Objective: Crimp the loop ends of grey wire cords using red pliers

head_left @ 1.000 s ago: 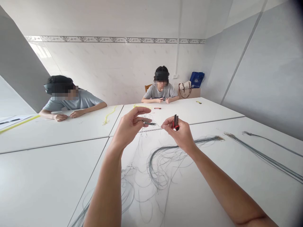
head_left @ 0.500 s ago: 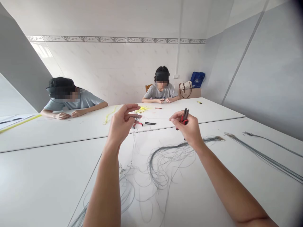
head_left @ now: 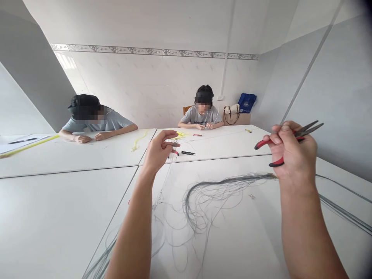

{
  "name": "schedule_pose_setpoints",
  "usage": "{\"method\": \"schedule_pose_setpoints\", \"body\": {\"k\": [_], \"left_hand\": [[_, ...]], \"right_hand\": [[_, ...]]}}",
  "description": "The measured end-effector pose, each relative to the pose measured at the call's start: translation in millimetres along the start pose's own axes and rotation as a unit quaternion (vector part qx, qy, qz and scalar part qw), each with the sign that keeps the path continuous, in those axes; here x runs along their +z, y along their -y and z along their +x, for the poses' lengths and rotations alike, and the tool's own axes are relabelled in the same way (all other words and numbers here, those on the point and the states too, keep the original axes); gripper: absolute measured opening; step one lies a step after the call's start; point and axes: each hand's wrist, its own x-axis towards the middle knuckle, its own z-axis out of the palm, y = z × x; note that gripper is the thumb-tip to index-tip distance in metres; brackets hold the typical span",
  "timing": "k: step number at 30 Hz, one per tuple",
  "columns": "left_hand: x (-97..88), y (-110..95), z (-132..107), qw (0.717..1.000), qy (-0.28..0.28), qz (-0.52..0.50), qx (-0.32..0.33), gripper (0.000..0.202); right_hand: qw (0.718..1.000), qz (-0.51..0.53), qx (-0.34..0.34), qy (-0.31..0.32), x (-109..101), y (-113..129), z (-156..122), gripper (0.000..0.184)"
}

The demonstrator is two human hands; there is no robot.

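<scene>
My right hand [head_left: 293,153] is raised at the right and grips red-handled pliers [head_left: 305,131], whose open steel jaws point up and to the right. My left hand [head_left: 158,151] is curled above the far table seam, with a thin grey wire [head_left: 167,174] rising toward its fingers. Just beyond those fingers, a second red-handled tool [head_left: 175,153] is mostly hidden. Black snips [head_left: 188,153] lie to its right. A loose tangle of grey wire strands [head_left: 221,190] spreads over the white table below my hands.
Two co-workers sit at the far tables, one at the left [head_left: 95,122] and one at the back [head_left: 203,115]. Yellow cord [head_left: 138,140] lies between them. A second grey wire bundle [head_left: 343,209] runs off to the right. Bags [head_left: 235,110] stand by the back wall.
My right hand has swung far to the right and upward, and the pliers now show open jaws pointing right. My left hand has shifted slightly right.
</scene>
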Motion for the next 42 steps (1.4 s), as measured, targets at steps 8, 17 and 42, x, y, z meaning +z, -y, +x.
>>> {"method": "schedule_pose_setpoints", "body": {"k": [8,17,42], "left_hand": [[-0.8,-15.3,-8.1,1.0,0.023,-0.014,-0.005,0.04],[14.8,-38.1,-21.0,0.99,0.127,0.04,0.046,0.043],[24.9,-41.2,-23.3,0.984,0.124,0.118,0.058,0.041]], "right_hand": [[0.913,-0.291,0.067,0.277,6.2,-11.9,-19.0,0.027],[0.91,-0.221,0.028,0.35,71.1,-55.4,-65.3,0.018],[0.946,-0.093,0.166,0.262,70.6,-66.5,-57.9,0.021]]}}
